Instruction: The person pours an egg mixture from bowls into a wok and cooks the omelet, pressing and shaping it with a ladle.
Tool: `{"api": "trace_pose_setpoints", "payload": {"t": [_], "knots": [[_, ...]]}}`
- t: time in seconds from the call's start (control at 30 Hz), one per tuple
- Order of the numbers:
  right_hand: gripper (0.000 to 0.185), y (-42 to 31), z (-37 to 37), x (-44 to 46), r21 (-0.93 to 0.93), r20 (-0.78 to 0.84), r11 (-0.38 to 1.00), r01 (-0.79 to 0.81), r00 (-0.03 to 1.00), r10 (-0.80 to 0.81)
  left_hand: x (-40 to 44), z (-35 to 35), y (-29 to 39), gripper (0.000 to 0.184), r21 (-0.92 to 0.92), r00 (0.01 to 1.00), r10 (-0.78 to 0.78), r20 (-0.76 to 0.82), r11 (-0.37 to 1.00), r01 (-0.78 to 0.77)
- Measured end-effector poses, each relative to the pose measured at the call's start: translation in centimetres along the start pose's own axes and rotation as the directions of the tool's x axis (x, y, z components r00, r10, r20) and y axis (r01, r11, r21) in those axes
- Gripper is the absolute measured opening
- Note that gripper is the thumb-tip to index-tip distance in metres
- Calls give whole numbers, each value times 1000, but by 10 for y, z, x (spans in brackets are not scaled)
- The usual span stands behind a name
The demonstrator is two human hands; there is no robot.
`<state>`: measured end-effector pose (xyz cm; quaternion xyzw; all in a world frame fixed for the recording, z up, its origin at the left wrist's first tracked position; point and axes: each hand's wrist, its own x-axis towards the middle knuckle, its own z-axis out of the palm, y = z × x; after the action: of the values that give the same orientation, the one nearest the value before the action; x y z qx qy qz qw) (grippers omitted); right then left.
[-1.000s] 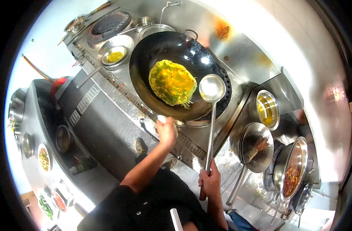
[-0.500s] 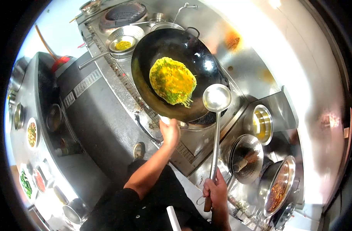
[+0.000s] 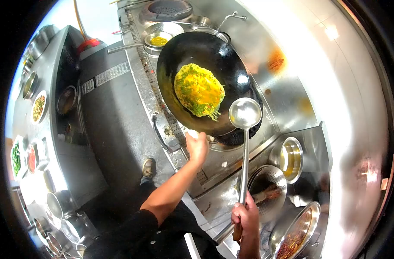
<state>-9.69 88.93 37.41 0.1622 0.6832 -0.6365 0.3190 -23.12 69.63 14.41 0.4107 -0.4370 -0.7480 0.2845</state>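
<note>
Head view: one dark wok [image 3: 175, 54], upper centre of the frame, sitting off-centre over its burner [image 3: 255, 123]. One yellow-green egg pancake [image 3: 199, 90], flat inside the wok, centre of the frame, ragged at its lower edge. Left hand [image 3: 197, 147]: fingers clenched at the wok's lower edge, with a white cloth [image 3: 191, 133]. Right hand [image 3: 246, 216], lower centre: fingers wrapped around the handle of one steel ladle [image 3: 245, 113], its bowl overlapping the wok's lower-right rim; contact cannot be told. Right of frame: one metal basin [image 3: 296, 152], yellow liquid inside. Upper left of the wok: one small bowl [image 3: 158, 40], yellow contents.
</note>
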Motion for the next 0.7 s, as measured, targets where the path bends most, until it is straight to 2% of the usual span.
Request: {"api": "trace_pose_setpoints", "payload": {"t": [0.1,0.2,0.3,0.53,0.7], "knots": [[68,3,-10,7,1,22,1000,-3,1000,3,-3,2,1,39,39,1000,-27,0,999,27],[67,6,-13,11,-4,2,1000,-9,1000,9,-6,6,-4,40,43,996,69,-53,997,-66],[67,10,-17,13,18,17,1000,-5,1000,4,-15,11,7,39,94,991,101,-87,991,-92],[66,10,-18,10,-25,8,999,23,1000,-23,-27,11,1,37,99,993,60,-104,994,-49],[66,6,-16,4,20,-33,1000,-11,999,12,-32,16,0,36,131,981,124,-146,986,-105]]}}
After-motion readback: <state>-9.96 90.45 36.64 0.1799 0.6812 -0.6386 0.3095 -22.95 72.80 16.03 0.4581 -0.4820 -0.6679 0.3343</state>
